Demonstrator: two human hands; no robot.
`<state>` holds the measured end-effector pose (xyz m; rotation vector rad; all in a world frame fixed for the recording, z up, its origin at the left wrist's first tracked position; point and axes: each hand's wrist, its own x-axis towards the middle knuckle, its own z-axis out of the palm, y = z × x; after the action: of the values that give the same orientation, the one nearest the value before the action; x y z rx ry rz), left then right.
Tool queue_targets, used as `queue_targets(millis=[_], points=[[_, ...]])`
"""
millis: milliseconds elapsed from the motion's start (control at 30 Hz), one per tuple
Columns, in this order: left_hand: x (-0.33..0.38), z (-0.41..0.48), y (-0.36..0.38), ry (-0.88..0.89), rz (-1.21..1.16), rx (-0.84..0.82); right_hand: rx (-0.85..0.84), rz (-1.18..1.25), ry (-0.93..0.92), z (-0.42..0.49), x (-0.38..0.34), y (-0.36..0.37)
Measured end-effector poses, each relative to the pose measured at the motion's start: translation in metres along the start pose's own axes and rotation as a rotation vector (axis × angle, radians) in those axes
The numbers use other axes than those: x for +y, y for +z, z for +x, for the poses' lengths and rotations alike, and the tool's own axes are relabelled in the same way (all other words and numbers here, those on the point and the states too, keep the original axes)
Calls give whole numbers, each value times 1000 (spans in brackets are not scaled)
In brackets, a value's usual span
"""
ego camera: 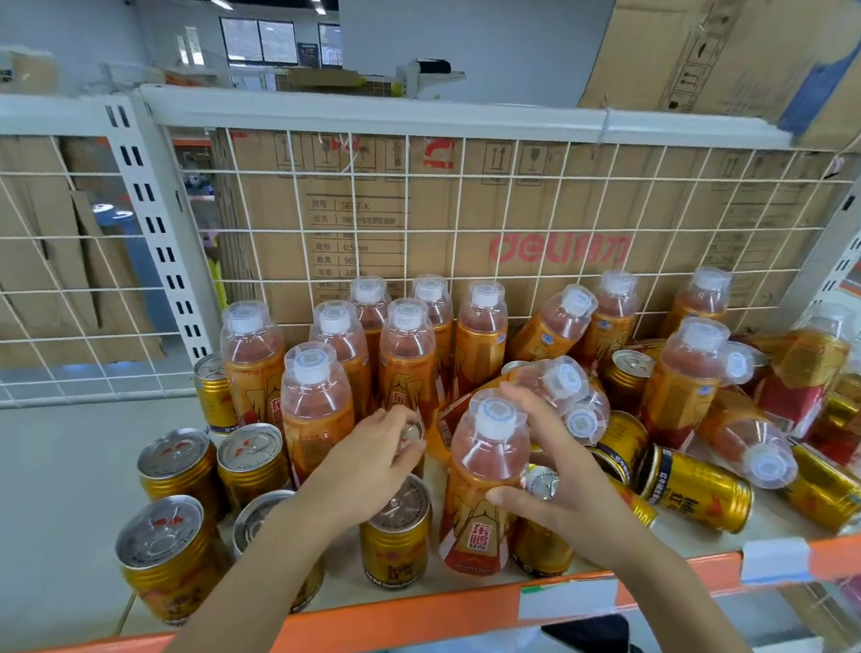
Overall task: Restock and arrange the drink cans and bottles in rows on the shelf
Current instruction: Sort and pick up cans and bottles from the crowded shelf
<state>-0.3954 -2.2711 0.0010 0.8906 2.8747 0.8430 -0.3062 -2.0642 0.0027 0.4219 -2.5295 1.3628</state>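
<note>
My left hand [372,459] grips the top of an upright gold can [412,433] in the middle of the shelf [61,510]. My right hand [553,471] curls round the top of another gold can [538,482], just right of an orange bottle [482,482] that stands at the front. Several gold cans [170,553] stand upright at the front left. Orange bottles [409,348] stand in rows behind them. On the right, bottles [752,445] and cans [699,490] lie tumbled in a heap.
A white wire grid [460,210] backs the shelf, with cardboard boxes [540,245] behind it. An orange rail [441,619] edges the front. The shelf's left part is bare grey board. A white upright post [158,229] stands at back left.
</note>
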Motion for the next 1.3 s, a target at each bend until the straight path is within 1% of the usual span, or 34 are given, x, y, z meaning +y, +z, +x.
queue_targets(millis=[133,267,367,433,533,633,733,867,967,1033,1167,1233,1300], points=[[8,-3,-4,56,-23,102,29,-6,48,-12,4,-8],[26,3,-11,126,-163,199,177,-50,30,-35,17,-27],[38,14,-15,164,-251,233,279,-75,71,-50,33,-44],[45,25,-17,180,-321,200,327,-107,87,-57,43,-53],[51,46,-18,184,-419,94,356,-168,148,-62,57,-62],[52,68,-14,182,-480,-63,352,-214,196,-58,66,-66],[51,89,-8,213,-456,-220,339,-230,229,-47,68,-66],[53,113,-6,249,-593,-360,299,-262,212,-26,67,-64],[58,126,-3,298,-591,-453,239,-306,215,-12,69,-63],[63,135,1,342,-520,-510,222,-320,228,-4,71,-61],[70,145,8,425,-389,-522,220,-321,271,7,78,-57],[70,146,10,452,-389,-483,222,-333,283,10,80,-55],[70,145,9,482,-395,-404,226,-356,283,13,81,-55]])
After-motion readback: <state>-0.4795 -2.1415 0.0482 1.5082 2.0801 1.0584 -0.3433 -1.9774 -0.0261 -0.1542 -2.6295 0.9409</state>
